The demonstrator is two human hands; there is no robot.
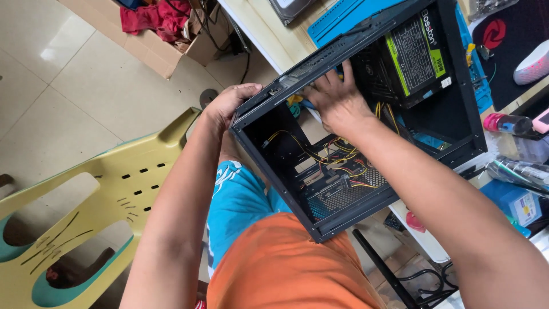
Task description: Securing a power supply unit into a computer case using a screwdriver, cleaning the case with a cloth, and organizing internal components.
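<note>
A black open computer case lies tilted across the desk edge and my lap. My left hand grips the case's upper left corner from outside. Inside the case, my right hand presses flat against the upper frame wall, fingers spread, close to a blue-handled object that is mostly hidden under the palm. A black power supply with a green and white label sits in the far corner. Yellow, red and black cables run loose along the case bottom near a perforated panel.
A yellow-green plastic chair stands to my left on the tiled floor. A cardboard box with red cloth sits behind it. A blue mat, a pink bottle, a white mouse and small boxes crowd the desk at right.
</note>
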